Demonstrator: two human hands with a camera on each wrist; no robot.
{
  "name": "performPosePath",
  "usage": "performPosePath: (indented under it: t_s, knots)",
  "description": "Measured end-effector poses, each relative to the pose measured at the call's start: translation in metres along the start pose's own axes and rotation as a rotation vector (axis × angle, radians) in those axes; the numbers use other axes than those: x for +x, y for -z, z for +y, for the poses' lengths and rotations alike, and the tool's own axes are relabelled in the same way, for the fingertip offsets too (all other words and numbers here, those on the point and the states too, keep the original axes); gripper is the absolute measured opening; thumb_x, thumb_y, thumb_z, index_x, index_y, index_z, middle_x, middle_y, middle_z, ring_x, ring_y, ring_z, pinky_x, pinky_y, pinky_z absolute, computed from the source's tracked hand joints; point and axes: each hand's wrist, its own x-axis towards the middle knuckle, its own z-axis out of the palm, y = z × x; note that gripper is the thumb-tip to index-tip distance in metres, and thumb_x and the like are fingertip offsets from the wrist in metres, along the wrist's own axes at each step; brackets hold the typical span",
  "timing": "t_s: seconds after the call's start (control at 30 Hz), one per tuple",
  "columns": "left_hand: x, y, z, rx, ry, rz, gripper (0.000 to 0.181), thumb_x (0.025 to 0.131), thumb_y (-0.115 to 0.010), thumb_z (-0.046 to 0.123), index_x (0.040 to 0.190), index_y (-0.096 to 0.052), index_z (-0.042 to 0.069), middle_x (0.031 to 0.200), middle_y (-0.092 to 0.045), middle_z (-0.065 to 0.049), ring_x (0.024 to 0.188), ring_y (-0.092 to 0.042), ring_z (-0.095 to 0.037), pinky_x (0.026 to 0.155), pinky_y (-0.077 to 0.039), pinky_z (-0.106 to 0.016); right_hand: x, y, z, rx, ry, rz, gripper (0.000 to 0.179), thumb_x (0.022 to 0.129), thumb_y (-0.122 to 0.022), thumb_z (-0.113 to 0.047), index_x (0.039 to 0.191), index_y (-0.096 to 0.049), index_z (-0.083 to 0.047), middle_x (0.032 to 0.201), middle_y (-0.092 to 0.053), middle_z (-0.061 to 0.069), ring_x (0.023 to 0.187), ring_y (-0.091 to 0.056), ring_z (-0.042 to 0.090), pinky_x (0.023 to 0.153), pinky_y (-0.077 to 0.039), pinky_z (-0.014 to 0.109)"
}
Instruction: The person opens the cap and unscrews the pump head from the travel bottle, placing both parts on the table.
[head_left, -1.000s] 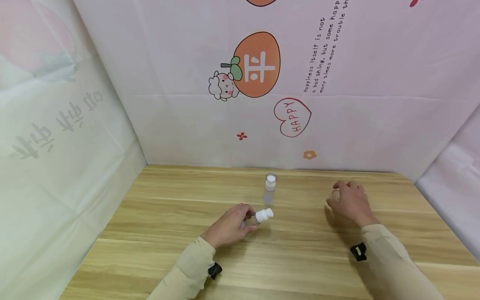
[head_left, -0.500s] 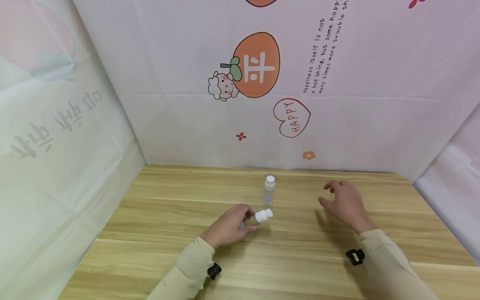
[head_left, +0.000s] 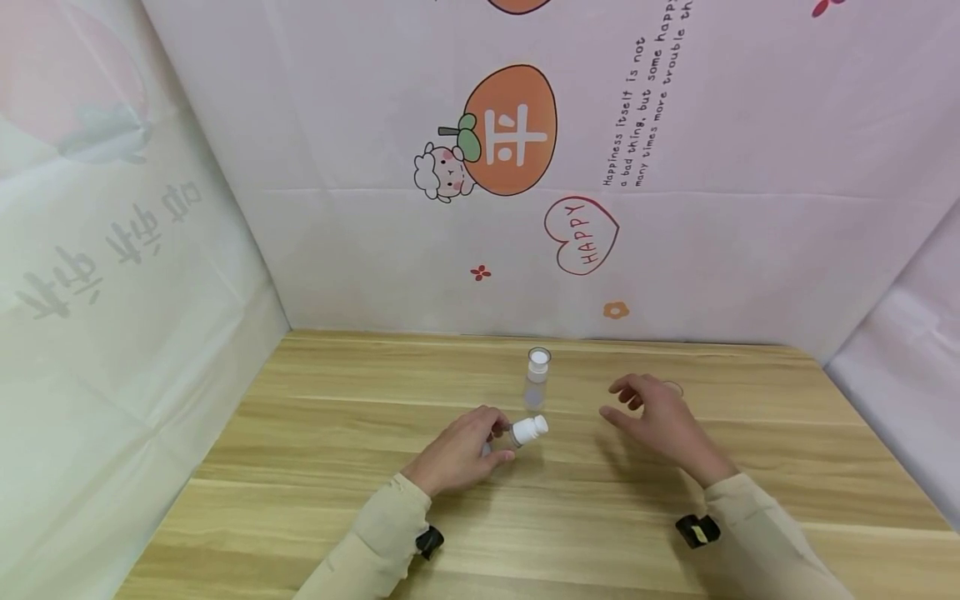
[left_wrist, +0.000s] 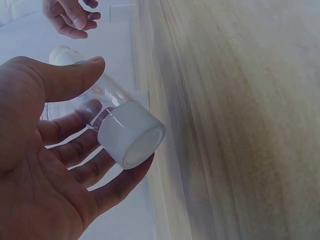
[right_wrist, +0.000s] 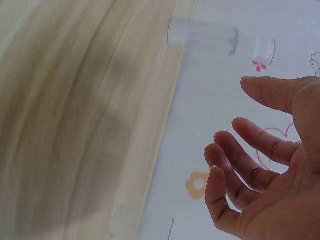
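My left hand (head_left: 459,450) grips a small pump bottle (head_left: 529,430) with a clear body and a white pump head, tilted to the right over the table. In the left wrist view, thumb and fingers lie round its clear part, and its white base (left_wrist: 131,135) faces the camera. My right hand (head_left: 656,421) holds nothing; its fingers are loosely bent and the thumb stands apart. Just behind it, a clear cap (head_left: 677,388) stands on the table, partly hidden by the hand. A second clear bottle (head_left: 536,382), white at the neck and under a clear cap, stands upright between the hands.
The wood-grain table (head_left: 337,433) meets a printed white cloth (head_left: 360,258) at its back edge. Cloth (head_left: 225,358) also hangs along the left side and the right side.
My right hand has come away from the clear cap and moved left toward the bottles, empty. The cap stays on the table. My left hand and its bottle have hardly moved.
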Motion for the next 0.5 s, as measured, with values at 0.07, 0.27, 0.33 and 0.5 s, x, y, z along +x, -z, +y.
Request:
performPosePath:
  t_s: [0.07,0.27,0.33,0.5]
  knots:
    - [0.000,0.000,0.000,0.003,-0.005,0.006,0.034,0.096,-0.073,0.027,0.121,-0.062,0.008,0.113,-0.063,-0.002,0.102,-0.061,-0.017,0.084,-0.052,-0.029,-0.001,-0.002,-0.003,0.030,0.001,-0.001,0.032,0.091,-0.078,-0.021,0.112,-0.067,0.000,0.101,-0.067,0.017,0.087,-0.063,0.027,0.076,-0.052,0.045]
    - [0.000,0.001,0.001,-0.002,-0.020,0.022,0.033,0.095,-0.074,0.025,0.120,-0.062,0.007,0.111,-0.063,-0.003,0.100,-0.061,-0.017,0.084,-0.052,-0.029,-0.003,-0.007,-0.012,0.103,0.000,-0.010,0.031,0.092,-0.078,-0.023,0.112,-0.067,-0.002,0.101,-0.068,0.015,0.087,-0.063,0.024,0.075,-0.054,0.044]
    - [0.000,0.001,0.002,0.005,-0.024,0.028,0.033,0.095,-0.075,0.025,0.120,-0.063,0.007,0.111,-0.063,-0.003,0.100,-0.061,-0.018,0.083,-0.052,-0.029,-0.004,-0.009,-0.014,0.121,-0.007,-0.014,0.030,0.092,-0.078,-0.023,0.113,-0.067,-0.003,0.101,-0.068,0.013,0.088,-0.064,0.022,0.077,-0.055,0.045]
    - [0.001,0.002,0.003,0.021,-0.031,0.041,0.033,0.094,-0.075,0.025,0.120,-0.063,0.007,0.110,-0.063,-0.003,0.100,-0.061,-0.017,0.083,-0.052,-0.029,-0.006,-0.012,-0.021,0.179,-0.008,-0.025,0.030,0.092,-0.078,-0.022,0.113,-0.067,-0.004,0.102,-0.069,0.011,0.090,-0.063,0.021,0.078,-0.056,0.042]
